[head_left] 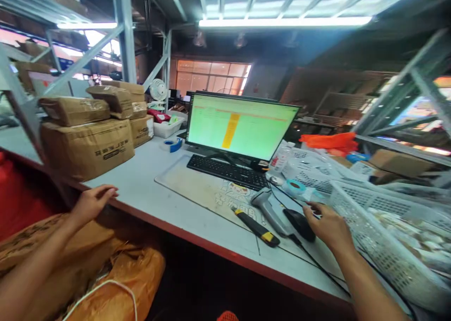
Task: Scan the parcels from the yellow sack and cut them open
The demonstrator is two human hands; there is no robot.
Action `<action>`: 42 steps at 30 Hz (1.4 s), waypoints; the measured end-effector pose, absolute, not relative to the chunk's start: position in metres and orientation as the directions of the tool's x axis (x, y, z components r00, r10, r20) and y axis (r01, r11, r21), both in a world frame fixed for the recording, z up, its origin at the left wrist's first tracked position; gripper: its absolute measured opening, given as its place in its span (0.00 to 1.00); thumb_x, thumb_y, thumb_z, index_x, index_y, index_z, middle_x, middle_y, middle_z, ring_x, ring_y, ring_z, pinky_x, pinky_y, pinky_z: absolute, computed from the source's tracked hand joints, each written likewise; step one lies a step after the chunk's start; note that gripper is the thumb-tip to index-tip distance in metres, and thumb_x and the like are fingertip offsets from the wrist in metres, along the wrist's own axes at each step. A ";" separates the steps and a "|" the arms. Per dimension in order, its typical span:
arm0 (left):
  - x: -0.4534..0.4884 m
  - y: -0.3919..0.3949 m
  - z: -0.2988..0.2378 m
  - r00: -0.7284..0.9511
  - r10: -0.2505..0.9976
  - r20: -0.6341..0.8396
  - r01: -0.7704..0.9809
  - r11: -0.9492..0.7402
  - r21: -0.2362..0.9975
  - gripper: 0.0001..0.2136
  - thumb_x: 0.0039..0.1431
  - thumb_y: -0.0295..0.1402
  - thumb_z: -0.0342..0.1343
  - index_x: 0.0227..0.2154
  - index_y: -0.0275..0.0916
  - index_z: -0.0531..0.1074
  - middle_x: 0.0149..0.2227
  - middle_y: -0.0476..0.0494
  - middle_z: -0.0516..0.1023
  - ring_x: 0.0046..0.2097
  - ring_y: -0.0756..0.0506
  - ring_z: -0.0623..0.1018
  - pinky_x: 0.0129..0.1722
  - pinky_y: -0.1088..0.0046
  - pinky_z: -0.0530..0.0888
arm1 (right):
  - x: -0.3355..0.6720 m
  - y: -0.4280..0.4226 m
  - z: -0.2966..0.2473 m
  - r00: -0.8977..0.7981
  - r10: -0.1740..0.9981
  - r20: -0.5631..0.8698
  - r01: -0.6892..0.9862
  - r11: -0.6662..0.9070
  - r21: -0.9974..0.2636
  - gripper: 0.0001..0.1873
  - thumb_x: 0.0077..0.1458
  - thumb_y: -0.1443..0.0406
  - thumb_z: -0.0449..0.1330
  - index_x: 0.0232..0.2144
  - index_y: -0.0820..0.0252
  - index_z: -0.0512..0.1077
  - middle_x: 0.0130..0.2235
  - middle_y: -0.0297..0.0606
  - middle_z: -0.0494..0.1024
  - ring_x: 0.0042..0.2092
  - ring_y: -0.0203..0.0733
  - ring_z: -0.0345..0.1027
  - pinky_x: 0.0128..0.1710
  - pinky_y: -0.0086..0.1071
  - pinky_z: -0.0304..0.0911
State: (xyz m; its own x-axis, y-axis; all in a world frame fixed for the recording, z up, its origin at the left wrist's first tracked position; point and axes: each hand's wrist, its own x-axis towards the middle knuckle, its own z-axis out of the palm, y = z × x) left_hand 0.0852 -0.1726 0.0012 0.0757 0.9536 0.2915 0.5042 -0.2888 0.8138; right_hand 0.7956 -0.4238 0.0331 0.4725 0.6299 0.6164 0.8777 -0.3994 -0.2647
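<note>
- The right hand (329, 228) sits to the front right of the monitor (239, 126), its fingers curved and slightly spread over the black mouse (299, 224). The fingertips (312, 211) are at the mouse's back end. No pinch shows, and I cannot tell whether they press on it.
- The mouse lies on the white desk (141, 185), in front of the monitor and to the right of the black keyboard (227, 171). Its cord runs across the desk.
- Just left of the mouse, a gray barcode scanner (271, 213) lies on its side, and a yellow and black box cutter (255, 227) lies nearer the desk's front edge.
- The left hand (92, 203) is well left of the monitor, at the desk's front edge. Its fingers are loosely spread and curled, pinching nothing.
- An orange plastic bag (116, 283) lies below the left forearm, in front of the desk.
- Cardboard parcels (86, 147) are stacked left of the monitor, with a roll of blue tape (172, 145) near them.
- A white plastic basket (384, 232) holding small packets stands right of the monitor, close to the right hand.
- The monitor shows a green spreadsheet with one orange column.
</note>
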 end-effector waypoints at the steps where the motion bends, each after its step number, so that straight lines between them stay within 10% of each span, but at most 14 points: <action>1: 0.125 -0.154 0.007 0.191 0.936 0.294 0.434 -0.349 0.831 0.25 0.52 0.62 0.55 0.37 0.45 0.78 0.36 0.45 0.86 0.40 0.38 0.85 0.44 0.60 0.82 | 0.812 -0.427 0.025 0.477 0.646 0.596 0.874 -0.418 -0.246 0.25 0.52 0.48 0.54 0.38 0.59 0.80 0.45 0.54 0.82 0.48 0.61 0.76 0.51 0.51 0.68; 7: 0.324 -0.073 0.027 0.381 0.858 0.344 0.250 -0.454 0.855 0.19 0.57 0.51 0.55 0.32 0.39 0.76 0.31 0.40 0.84 0.32 0.43 0.82 0.31 0.68 0.77 | 0.843 -0.426 -0.015 0.502 0.688 0.524 0.865 -0.400 -0.303 0.29 0.50 0.43 0.57 0.41 0.58 0.80 0.51 0.54 0.80 0.53 0.61 0.75 0.56 0.52 0.68; 14: 0.441 -0.017 0.012 0.194 0.863 0.467 0.352 -0.506 0.787 0.12 0.66 0.35 0.47 0.38 0.40 0.76 0.39 0.37 0.84 0.43 0.40 0.82 0.47 0.62 0.76 | 0.825 -0.429 -0.034 0.509 0.692 0.512 0.856 -0.347 -0.382 0.33 0.55 0.42 0.56 0.50 0.58 0.78 0.53 0.49 0.80 0.57 0.59 0.74 0.60 0.52 0.67; 24: 0.461 -0.012 -0.029 0.381 0.691 0.614 0.413 -0.721 0.556 0.10 0.63 0.27 0.52 0.43 0.40 0.76 0.49 0.38 0.80 0.55 0.36 0.75 0.59 0.54 0.71 | 0.828 -0.432 -0.042 0.470 0.721 0.509 0.879 -0.326 -0.349 0.29 0.56 0.44 0.57 0.50 0.52 0.80 0.55 0.46 0.78 0.58 0.59 0.73 0.61 0.52 0.68; 42: 0.460 -0.011 -0.033 0.436 0.704 0.561 0.506 -0.707 0.494 0.09 0.64 0.30 0.53 0.44 0.40 0.77 0.54 0.36 0.76 0.56 0.33 0.73 0.57 0.52 0.72 | 0.819 -0.431 -0.035 0.487 0.719 0.495 0.870 -0.352 -0.345 0.29 0.57 0.43 0.55 0.49 0.52 0.81 0.55 0.46 0.78 0.56 0.58 0.74 0.58 0.50 0.70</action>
State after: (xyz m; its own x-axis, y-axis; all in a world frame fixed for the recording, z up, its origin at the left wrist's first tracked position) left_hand 0.4599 -0.0111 -0.0330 0.4361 0.7039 0.5607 0.5055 -0.7071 0.4944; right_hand 0.8186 -0.4314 -0.0349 0.4873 0.7194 0.4949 0.8700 -0.3518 -0.3454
